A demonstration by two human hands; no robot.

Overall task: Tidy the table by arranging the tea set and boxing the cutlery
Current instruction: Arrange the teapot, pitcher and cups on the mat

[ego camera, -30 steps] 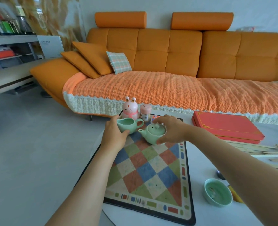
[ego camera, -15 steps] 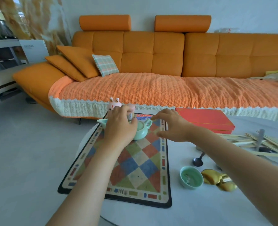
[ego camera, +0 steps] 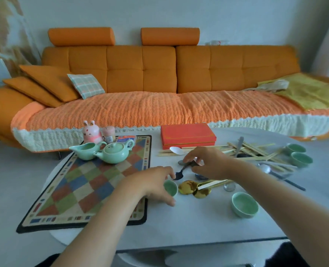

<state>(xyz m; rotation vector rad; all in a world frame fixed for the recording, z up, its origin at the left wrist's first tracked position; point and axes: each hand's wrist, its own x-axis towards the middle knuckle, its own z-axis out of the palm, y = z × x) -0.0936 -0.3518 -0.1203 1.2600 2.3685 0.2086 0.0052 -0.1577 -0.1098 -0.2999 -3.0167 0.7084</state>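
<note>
- Teaware: we are seeing the celadon-green ceramic teapot (ego camera: 115, 154) and matching pitcher (ego camera: 86, 150) sitting together on the checkered mat (ego camera: 86, 186).
- We are curling our left hand (ego camera: 153, 184) around a small green cup (ego camera: 170, 187), not yet clamping it.
- We are pinching a dark metal spoon (ego camera: 181, 171) with our right hand (ego camera: 208, 164).
- We are leaving three cups, chopsticks (ego camera: 256, 151) and spoons outside the shut red box (ego camera: 187, 134).

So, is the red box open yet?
No, the red box sits closed behind the chopsticks, lid on.
</note>
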